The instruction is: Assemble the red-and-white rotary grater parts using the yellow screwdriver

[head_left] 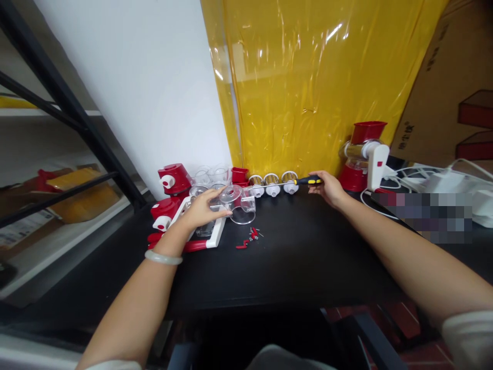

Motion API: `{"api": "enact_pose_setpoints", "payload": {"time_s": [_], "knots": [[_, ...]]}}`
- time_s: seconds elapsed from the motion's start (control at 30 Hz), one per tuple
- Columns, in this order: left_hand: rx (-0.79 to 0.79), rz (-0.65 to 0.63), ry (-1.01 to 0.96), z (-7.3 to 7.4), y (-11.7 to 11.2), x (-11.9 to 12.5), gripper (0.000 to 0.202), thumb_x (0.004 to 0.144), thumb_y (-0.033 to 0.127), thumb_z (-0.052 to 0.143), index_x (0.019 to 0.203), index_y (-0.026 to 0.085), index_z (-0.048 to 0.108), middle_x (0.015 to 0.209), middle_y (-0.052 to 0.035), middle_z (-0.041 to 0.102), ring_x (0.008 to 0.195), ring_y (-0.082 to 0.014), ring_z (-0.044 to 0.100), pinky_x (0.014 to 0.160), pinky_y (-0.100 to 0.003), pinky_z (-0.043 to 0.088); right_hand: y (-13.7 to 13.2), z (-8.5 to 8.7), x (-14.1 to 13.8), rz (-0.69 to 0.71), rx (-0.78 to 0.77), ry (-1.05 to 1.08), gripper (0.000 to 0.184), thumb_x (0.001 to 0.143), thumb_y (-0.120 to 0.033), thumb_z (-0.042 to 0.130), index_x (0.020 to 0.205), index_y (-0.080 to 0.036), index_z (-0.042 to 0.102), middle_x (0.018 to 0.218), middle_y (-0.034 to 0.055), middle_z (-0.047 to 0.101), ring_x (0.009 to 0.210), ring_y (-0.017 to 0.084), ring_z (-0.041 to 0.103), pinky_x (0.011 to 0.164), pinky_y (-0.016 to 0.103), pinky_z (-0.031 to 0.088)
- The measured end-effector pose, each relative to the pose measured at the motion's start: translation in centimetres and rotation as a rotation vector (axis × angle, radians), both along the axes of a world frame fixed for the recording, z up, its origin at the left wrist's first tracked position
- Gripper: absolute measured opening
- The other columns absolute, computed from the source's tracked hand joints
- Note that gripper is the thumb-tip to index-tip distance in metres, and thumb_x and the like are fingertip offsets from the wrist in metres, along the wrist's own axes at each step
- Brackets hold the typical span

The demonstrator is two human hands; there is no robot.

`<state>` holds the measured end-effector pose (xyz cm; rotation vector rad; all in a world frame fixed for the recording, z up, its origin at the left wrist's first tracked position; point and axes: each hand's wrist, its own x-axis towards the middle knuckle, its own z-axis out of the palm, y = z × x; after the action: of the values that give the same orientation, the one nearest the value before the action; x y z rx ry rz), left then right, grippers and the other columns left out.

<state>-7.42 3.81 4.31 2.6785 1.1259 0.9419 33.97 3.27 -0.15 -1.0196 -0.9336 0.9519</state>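
Note:
My left hand (204,209) is closed around a clear plastic grater housing (243,215), thumb in front and fingers behind. My right hand (328,189) grips the end of a screwdriver (307,180) with a black and yellow handle. Its shaft points left toward the housing; whether the tip touches a screw there is too small to tell. Small red parts and screws (253,235) lie on the table in front of the housing. Beside my left wrist are white crank handles with red grips (197,245). Behind the shaft stand three metal grater drums (271,185) with white ends.
Red grater bases (175,179) and clear plastic parts (221,174) stand at the back left of the black table (292,267). An assembled drum grater (354,177) stands at the right, near white cables and adapters (442,182). A yellow plastic curtain (323,77) hangs behind.

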Motion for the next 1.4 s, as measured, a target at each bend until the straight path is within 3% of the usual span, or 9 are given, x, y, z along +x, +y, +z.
{"api": "enact_pose_setpoints", "payload": {"time_s": [0.1,0.3,0.47,0.6,0.77,0.93,1.17,1.27,1.4], "knots": [[-0.001,-0.008,-0.006,-0.01,0.03,-0.03,0.081,0.068,0.055,0.076,0.137,0.021,0.052,0.12,-0.0125,0.065,0.113,-0.0313,0.059,0.097,-0.048,0.048,0.07,-0.21,-0.02,-0.005,-0.009,-0.026,0.013,0.089,-0.03,0.049,0.093,-0.02,0.057,0.056,-0.0016,0.056,0.044,0.012,0.056,0.046,0.025,0.049],[0.005,0.002,0.006,-0.05,0.14,-0.06,0.081,0.068,0.055,0.076,0.137,0.021,0.052,0.119,-0.0128,0.064,0.112,-0.0309,0.06,0.097,-0.049,0.048,0.3,-0.49,-0.05,-0.046,0.05,-0.093,0.025,0.087,-0.046,0.057,0.086,-0.02,0.056,0.048,-0.005,0.049,0.038,0.011,0.049,0.044,0.026,0.049],[0.005,-0.008,0.009,-0.15,0.26,-0.13,0.081,0.069,0.055,0.075,0.138,0.021,0.051,0.121,-0.0126,0.064,0.112,-0.0304,0.059,0.098,-0.048,0.047,0.28,-0.15,-0.1,-0.024,-0.034,-0.043,0.023,0.092,-0.031,0.039,0.09,-0.019,0.058,0.056,0.0004,0.061,0.045,0.014,0.061,0.046,0.025,0.05],[0.008,0.002,0.011,-0.02,0.05,-0.04,0.08,0.068,0.055,0.075,0.137,0.022,0.052,0.118,-0.0122,0.065,0.111,-0.0308,0.06,0.097,-0.049,0.048,0.06,0.06,-0.05,0.012,-0.018,-0.008,0.018,0.086,-0.022,0.042,0.092,-0.018,0.058,0.062,0.0019,0.065,0.05,0.015,0.064,0.049,0.025,0.051],[0.009,0.002,0.0,0.08,-0.17,0.07,0.079,0.068,0.054,0.075,0.137,0.023,0.052,0.117,-0.0113,0.065,0.112,-0.0308,0.06,0.095,-0.048,0.05,0.02,-0.18,-0.04,0.002,0.0,-0.026,0.011,0.088,-0.03,0.052,0.091,-0.02,0.056,0.055,-0.0022,0.059,0.043,0.012,0.057,0.046,0.024,0.049],[-0.002,0.001,0.003,0.03,-0.06,0.03,0.081,0.069,0.054,0.075,0.138,0.02,0.051,0.12,-0.0127,0.064,0.112,-0.0307,0.06,0.095,-0.048,0.049,0.34,-0.55,0.01,-0.023,0.072,-0.073,0.027,0.086,-0.046,0.059,0.085,-0.019,0.056,0.046,-0.0061,0.048,0.035,0.01,0.047,0.044,0.026,0.05],[-0.02,-0.002,-0.004,0.08,-0.19,0.09,0.081,0.069,0.052,0.076,0.139,0.021,0.05,0.122,-0.0131,0.063,0.112,-0.0307,0.06,0.097,-0.049,0.048,-0.06,-0.03,0.05,0.01,0.025,-0.005,0.022,0.089,-0.029,0.039,0.088,-0.019,0.058,0.065,0.0022,0.065,0.049,0.014,0.063,0.049,0.025,0.052],[-0.014,-0.004,-0.003,0.05,-0.22,0.09,0.079,0.069,0.051,0.076,0.138,0.021,0.051,0.123,-0.0131,0.063,0.111,-0.0299,0.06,0.097,-0.048,0.048,-0.11,0.02,0.03,0.0,0.023,0.0,0.019,0.088,-0.026,0.041,0.089,-0.019,0.059,0.065,0.0018,0.064,0.049,0.014,0.063,0.048,0.025,0.051],[-0.008,-0.011,-0.008,-0.06,-0.09,0.01,0.079,0.069,0.051,0.075,0.138,0.023,0.051,0.123,-0.0128,0.062,0.111,-0.0296,0.06,0.095,-0.047,0.05,0.21,-0.29,-0.04,-0.037,0.024,-0.024,0.015,0.089,-0.032,0.049,0.088,-0.02,0.057,0.055,-0.0027,0.057,0.042,0.012,0.055,0.046,0.025,0.05]]}}
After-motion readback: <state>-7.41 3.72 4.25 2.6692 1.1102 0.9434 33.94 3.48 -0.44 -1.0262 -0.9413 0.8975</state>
